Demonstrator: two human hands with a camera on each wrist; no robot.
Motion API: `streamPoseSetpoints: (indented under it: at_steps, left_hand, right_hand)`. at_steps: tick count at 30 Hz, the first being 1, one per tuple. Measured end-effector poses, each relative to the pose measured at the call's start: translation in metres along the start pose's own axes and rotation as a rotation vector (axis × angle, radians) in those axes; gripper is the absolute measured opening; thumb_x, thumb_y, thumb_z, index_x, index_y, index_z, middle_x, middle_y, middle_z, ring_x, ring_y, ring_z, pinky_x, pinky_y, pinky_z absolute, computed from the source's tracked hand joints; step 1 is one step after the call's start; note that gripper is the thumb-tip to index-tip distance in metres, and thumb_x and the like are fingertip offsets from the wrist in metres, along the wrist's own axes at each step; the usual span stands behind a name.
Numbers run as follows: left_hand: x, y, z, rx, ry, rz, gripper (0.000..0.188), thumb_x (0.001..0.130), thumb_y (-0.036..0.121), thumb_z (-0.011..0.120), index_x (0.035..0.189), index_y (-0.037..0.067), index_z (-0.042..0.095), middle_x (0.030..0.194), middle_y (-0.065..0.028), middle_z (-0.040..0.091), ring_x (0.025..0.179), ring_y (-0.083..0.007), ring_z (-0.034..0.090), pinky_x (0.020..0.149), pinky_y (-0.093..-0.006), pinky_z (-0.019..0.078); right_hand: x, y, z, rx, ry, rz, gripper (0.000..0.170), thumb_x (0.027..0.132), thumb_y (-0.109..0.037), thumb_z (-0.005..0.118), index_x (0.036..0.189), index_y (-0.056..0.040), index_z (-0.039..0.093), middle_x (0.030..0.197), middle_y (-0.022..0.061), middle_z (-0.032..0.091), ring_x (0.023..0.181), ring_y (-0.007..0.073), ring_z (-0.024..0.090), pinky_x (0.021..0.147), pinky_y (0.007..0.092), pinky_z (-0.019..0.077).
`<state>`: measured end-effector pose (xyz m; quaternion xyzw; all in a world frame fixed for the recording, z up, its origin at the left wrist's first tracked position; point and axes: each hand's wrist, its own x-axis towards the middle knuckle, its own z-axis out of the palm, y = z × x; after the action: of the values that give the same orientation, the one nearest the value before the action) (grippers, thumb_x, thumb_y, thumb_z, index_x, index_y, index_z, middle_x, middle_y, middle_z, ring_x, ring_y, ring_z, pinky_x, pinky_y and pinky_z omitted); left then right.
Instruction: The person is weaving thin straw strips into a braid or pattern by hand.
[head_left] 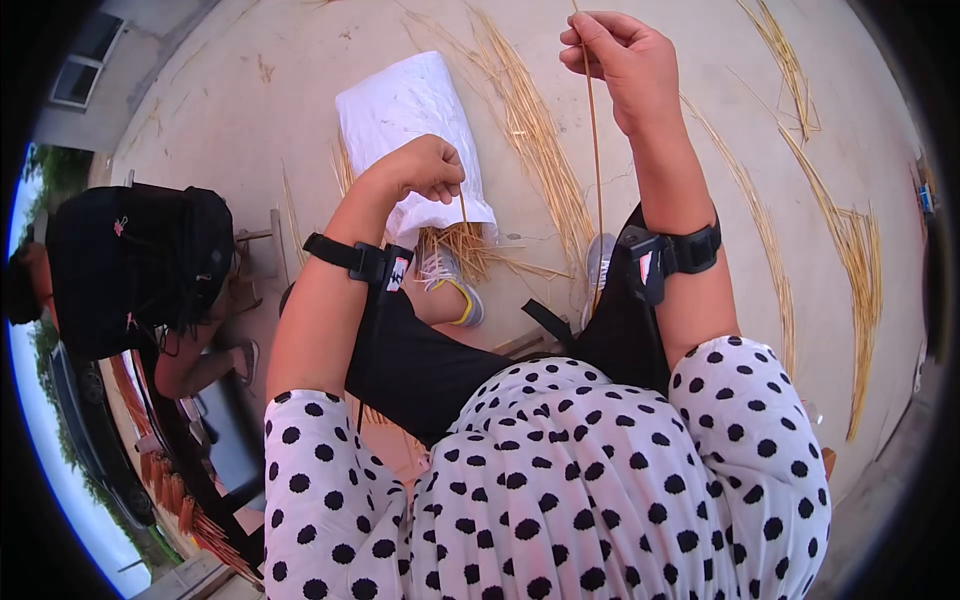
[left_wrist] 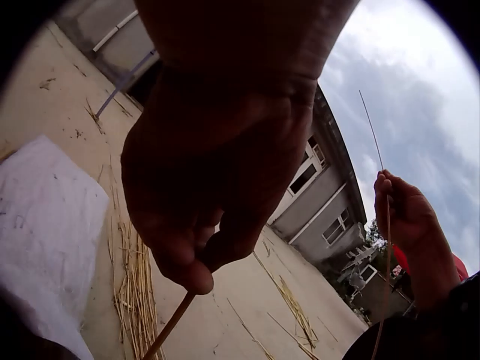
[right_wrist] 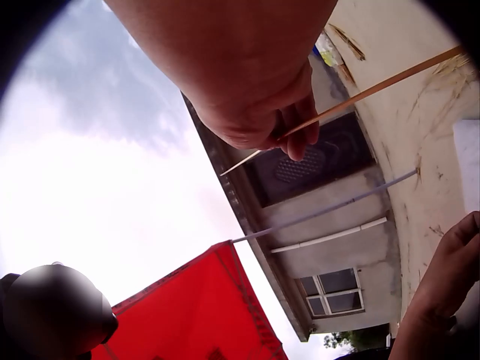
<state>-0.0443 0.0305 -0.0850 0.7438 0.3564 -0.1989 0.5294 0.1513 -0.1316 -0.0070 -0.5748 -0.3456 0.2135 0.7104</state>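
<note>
My right hand [head_left: 632,70] is raised at the upper right of the head view. Thumb and fingers pinch a long, thin straw stalk [head_left: 597,160], which hangs down toward the right shoe and sticks out above the hand in the left wrist view. Lower and to the left, my left hand [head_left: 428,167] pinches another brown stalk [left_wrist: 171,321], its end pointing downward. Behind the left hand lies a white woven sack [head_left: 410,100]. Loose straw [head_left: 455,248] spills from its mouth beside the left shoe [head_left: 440,268].
Long straw [head_left: 530,130] lies in a loose row right of the sack, with more straw bundles [head_left: 855,290] farther right. Another person in black [head_left: 130,270] sits at the left near a wooden stool [head_left: 262,250]. A red canopy [right_wrist: 202,307] shows in the right wrist view.
</note>
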Motion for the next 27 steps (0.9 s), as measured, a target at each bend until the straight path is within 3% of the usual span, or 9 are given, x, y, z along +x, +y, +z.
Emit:
streamPoseSetpoints:
  at_steps: [6, 10, 12, 15, 16, 18, 19, 21, 27]
  left_hand:
    - [0.057, -0.115, 0.07, 0.015, -0.204, -0.404, 0.011, 0.079, 0.007, 0.055, 0.08, -0.003, 0.06, 0.079, -0.0146, 0.066, 0.063, -0.0205, 0.066, 0.055, -0.0271, 0.0549]
    - [0.077, -0.165, 0.103, -0.237, -0.002, -0.701, 0.017, 0.085, 0.006, 0.049, 0.09, -0.003, 0.061, 0.087, -0.0162, 0.066, 0.069, -0.0219, 0.067, 0.058, -0.0297, 0.0555]
    - [0.085, -0.174, 0.114, -1.171, 0.715, -0.504, 0.022, 0.086, 0.0, 0.042, 0.098, -0.003, 0.06, 0.098, -0.0186, 0.064, 0.076, -0.0218, 0.066, 0.062, -0.0311, 0.0552]
    - [0.1, -0.188, 0.121, -1.334, 0.817, -0.394, 0.028, 0.087, -0.002, 0.036, 0.104, -0.002, 0.058, 0.1, -0.0195, 0.063, 0.08, -0.0218, 0.066, 0.063, -0.0308, 0.0544]
    - [0.102, -0.193, 0.118, -1.336, 0.815, -0.392, 0.028, 0.087, -0.002, 0.036, 0.104, -0.002, 0.058, 0.1, -0.0195, 0.063, 0.08, -0.0218, 0.066, 0.063, -0.0308, 0.0544]
    - [0.105, -0.199, 0.109, -0.293, 0.279, -0.677, 0.029, 0.088, 0.008, 0.045, 0.114, -0.004, 0.047, 0.094, -0.0175, 0.063, 0.069, -0.0261, 0.066, 0.055, -0.0344, 0.0551]
    - [0.1, -0.179, 0.105, -0.293, 0.274, -0.671, 0.029, 0.088, 0.008, 0.045, 0.114, -0.004, 0.047, 0.094, -0.0175, 0.063, 0.069, -0.0261, 0.066, 0.055, -0.0344, 0.0551]
    - [0.069, -0.104, 0.089, -0.011, -0.068, -0.582, 0.023, 0.087, 0.011, 0.05, 0.102, -0.005, 0.057, 0.092, -0.0157, 0.063, 0.066, -0.0213, 0.065, 0.049, -0.0303, 0.052]
    - [0.013, 0.033, 0.091, -0.315, -0.062, 0.329, 0.023, 0.085, 0.018, 0.058, 0.089, -0.004, 0.063, 0.065, -0.0043, 0.058, 0.051, -0.01, 0.055, 0.048, -0.0238, 0.0444]
  right_hand:
    - [0.003, -0.007, -0.007, 0.177, 0.111, 0.068, 0.017, 0.083, -0.01, 0.059, 0.086, 0.0069, 0.061, 0.072, 0.0093, 0.063, 0.059, 0.0114, 0.058, 0.057, 0.0239, 0.0496]
    - [0.008, -0.003, -0.014, 0.212, 0.177, 0.061, 0.02, 0.084, -0.011, 0.06, 0.092, 0.0073, 0.059, 0.075, 0.0096, 0.063, 0.06, 0.0119, 0.059, 0.058, 0.0246, 0.0499]
    - [0.012, -0.001, -0.019, 0.339, 0.267, 0.048, 0.019, 0.085, -0.011, 0.06, 0.094, 0.0055, 0.058, 0.077, 0.0091, 0.062, 0.062, 0.013, 0.059, 0.059, 0.0254, 0.0507]
    - [0.016, 0.002, -0.025, 0.419, 0.381, -0.004, 0.016, 0.088, -0.013, 0.056, 0.091, 0.0029, 0.056, 0.077, 0.0081, 0.06, 0.063, 0.014, 0.059, 0.059, 0.0265, 0.0514]
    - [0.017, 0.002, -0.026, 0.417, 0.38, -0.007, 0.016, 0.088, -0.013, 0.056, 0.091, 0.0029, 0.056, 0.077, 0.0081, 0.06, 0.063, 0.014, 0.059, 0.059, 0.0265, 0.0514]
    - [0.02, 0.0, -0.03, 0.472, 0.511, -0.014, 0.015, 0.09, -0.014, 0.052, 0.088, 0.0009, 0.054, 0.075, 0.0073, 0.058, 0.062, 0.0146, 0.059, 0.059, 0.0276, 0.0518]
    - [0.02, 0.0, -0.031, 0.466, 0.513, -0.019, 0.015, 0.09, -0.014, 0.052, 0.088, 0.0009, 0.054, 0.075, 0.0073, 0.058, 0.062, 0.0146, 0.059, 0.059, 0.0276, 0.0518]
    - [0.02, -0.003, -0.032, 0.469, 0.52, -0.009, 0.015, 0.091, -0.014, 0.049, 0.089, 0.0004, 0.053, 0.074, 0.0073, 0.057, 0.06, 0.0144, 0.058, 0.058, 0.0282, 0.0519]
    - [0.018, -0.006, -0.03, 0.515, 0.487, -0.045, 0.013, 0.091, -0.014, 0.049, 0.087, -0.0018, 0.052, 0.071, 0.0084, 0.057, 0.057, 0.0145, 0.057, 0.055, 0.0277, 0.0506]
